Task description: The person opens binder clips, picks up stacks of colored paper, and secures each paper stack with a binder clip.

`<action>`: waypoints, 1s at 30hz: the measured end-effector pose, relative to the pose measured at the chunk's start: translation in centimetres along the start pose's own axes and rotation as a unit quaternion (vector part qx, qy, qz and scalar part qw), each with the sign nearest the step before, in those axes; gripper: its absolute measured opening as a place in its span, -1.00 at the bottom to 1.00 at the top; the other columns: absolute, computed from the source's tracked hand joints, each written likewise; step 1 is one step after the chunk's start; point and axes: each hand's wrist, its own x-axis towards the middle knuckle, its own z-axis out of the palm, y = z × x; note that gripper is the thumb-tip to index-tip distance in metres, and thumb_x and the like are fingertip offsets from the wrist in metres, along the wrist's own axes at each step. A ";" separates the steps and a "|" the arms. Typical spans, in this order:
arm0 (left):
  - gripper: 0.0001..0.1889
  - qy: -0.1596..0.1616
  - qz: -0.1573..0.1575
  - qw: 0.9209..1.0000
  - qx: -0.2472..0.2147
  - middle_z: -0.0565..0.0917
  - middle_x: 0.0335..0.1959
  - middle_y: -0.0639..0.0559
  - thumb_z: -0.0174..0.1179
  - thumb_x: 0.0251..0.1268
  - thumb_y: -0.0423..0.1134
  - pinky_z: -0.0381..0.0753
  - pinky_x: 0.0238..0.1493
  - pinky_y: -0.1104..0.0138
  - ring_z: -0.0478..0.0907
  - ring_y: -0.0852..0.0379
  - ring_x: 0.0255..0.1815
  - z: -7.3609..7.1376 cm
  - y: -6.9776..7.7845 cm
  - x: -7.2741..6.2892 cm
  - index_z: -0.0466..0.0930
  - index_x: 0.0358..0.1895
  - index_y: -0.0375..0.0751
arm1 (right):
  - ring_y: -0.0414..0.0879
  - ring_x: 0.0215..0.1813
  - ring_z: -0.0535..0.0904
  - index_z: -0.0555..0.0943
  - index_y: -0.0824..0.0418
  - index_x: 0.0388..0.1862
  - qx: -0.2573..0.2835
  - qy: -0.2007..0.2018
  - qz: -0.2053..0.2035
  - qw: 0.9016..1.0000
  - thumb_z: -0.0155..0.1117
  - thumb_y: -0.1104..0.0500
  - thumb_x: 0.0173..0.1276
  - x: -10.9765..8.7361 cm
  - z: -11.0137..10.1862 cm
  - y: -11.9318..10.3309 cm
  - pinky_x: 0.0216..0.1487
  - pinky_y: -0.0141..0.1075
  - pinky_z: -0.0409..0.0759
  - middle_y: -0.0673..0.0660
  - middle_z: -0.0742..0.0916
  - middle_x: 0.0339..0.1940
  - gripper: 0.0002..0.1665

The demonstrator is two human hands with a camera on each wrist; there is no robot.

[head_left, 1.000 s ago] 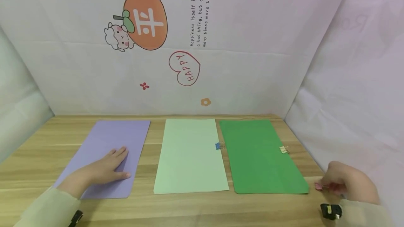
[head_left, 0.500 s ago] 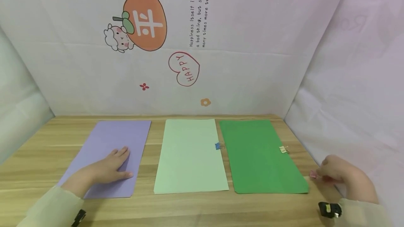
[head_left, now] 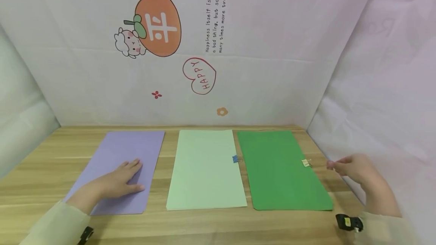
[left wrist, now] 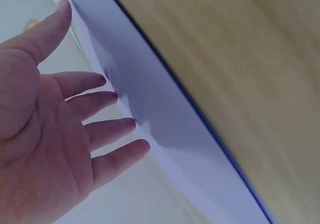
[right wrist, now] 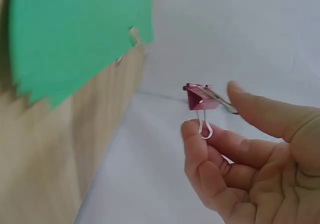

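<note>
My left hand [head_left: 119, 181] rests with spread fingers on the purple paper [head_left: 136, 144]; in the left wrist view its fingertips [left wrist: 127, 124] touch the sheet. My right hand [head_left: 354, 169] is raised beside the right edge of the green paper stack [head_left: 276, 169]. Between thumb and fingers it pinches a pink binder clip [right wrist: 202, 98] by its wire handles. A cream binder clip [head_left: 306, 162] sits on the green stack's right edge. The light green paper [head_left: 206, 169] lies in the middle, with a blue binder clip [head_left: 235, 158] on its right edge.
The wooden table [head_left: 218, 226] carries the three paper stacks side by side. A printed white cloth [head_left: 265, 78] stands behind it, and more white cloth [head_left: 391, 105] closes in the right side, close to my right hand.
My right hand has lifted and moved forward and left with the pink binder clip, from low by the table's right edge. My left hand has barely shifted on the purple paper.
</note>
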 end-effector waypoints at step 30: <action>-0.29 0.108 -0.146 0.982 0.055 0.41 0.10 -0.76 0.23 0.26 -0.13 0.39 0.15 -0.35 0.32 -0.68 0.16 -4.0 -3.8 0.1 0.30 0.12 -0.85 | -0.36 -0.05 0.57 0.50 0.36 0.29 0.137 0.084 -0.190 0.969 0.01 -0.09 0.59 -1.7 2.9 -11.3 0.14 -0.25 0.54 0.30 0.65 0.24 -0.41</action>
